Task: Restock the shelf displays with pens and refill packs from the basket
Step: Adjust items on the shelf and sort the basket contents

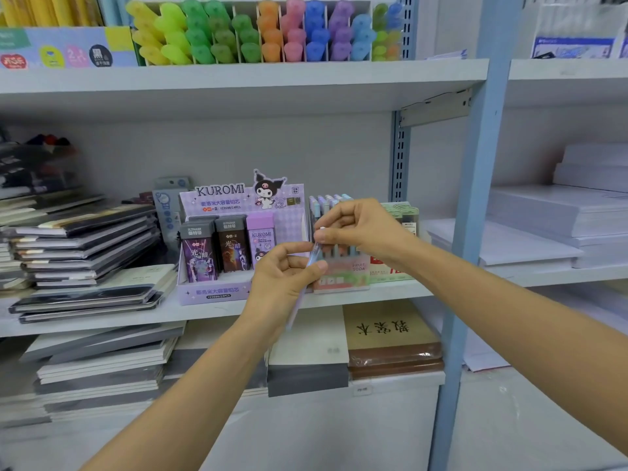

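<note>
Just above the front edge of the middle shelf [401, 291], a pale pen [314, 255] is held tilted: its barrel is gripped by the left hand [283, 277], its upper end pinched by the right hand [360, 229], before the pen display [343, 271].

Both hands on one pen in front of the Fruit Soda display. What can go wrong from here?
1. The right hand pinches the pen only at its top end; if the left hand lets go, it may slip and fall.
2. The Fruit Soda display looks nearly full and stands at the shelf edge; forcing the pen in might shove it.
3. The left hand is close to the Kuromi display and might topple its upright refill packs.
</note>
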Available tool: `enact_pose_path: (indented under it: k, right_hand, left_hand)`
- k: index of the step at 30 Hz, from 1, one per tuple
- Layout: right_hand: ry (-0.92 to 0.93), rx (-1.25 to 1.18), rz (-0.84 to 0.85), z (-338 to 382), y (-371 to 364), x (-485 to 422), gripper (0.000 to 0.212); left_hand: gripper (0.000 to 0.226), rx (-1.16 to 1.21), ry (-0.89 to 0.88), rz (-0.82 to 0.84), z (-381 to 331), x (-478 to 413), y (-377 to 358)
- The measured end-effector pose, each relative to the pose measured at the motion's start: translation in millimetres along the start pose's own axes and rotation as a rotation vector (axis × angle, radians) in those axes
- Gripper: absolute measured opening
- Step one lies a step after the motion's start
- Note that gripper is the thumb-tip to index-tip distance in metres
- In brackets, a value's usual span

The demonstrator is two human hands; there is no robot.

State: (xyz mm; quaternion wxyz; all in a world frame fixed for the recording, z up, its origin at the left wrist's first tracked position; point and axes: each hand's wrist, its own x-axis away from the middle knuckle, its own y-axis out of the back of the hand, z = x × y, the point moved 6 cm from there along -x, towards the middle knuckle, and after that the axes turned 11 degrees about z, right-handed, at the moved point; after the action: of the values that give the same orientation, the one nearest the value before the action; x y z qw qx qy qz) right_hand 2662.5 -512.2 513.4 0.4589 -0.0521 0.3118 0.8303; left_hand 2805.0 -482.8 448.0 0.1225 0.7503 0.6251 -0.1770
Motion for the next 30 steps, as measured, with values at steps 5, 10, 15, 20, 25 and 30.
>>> enact_pose_path:
  k: [5,10,15,20,25,30]
  right_hand:
    - [0.045,-0.095,-0.109,8,35,9,0.02]
    - [0.129,0.004,-0.355,27,89,18,0.021]
    - [0.124,0.291,-0.39,29,101,12,0.018]
    - [0.089,0.451,-0.327,13,83,-1,0.015]
    - [0.047,0.585,-0.177,3,71,-11,0.013]
    - [0.035,0.459,-0.223,-2,68,-18,0.021]
  left_hand:
    - [0.031,-0.382,-0.097,-0.042,-8,1,3]
    - [0.044,-0.929,-0.258,0.0,-16,-1,-4]
    - [0.073,-1.267,-0.208,0.202,4,-3,-19]
    - [0.073,-1.348,-0.22,0.205,7,-4,-17]
    - [0.073,-1.357,-0.225,0.209,8,-3,-16]
    - [0.074,-1.353,-0.232,0.2,11,-5,-16]
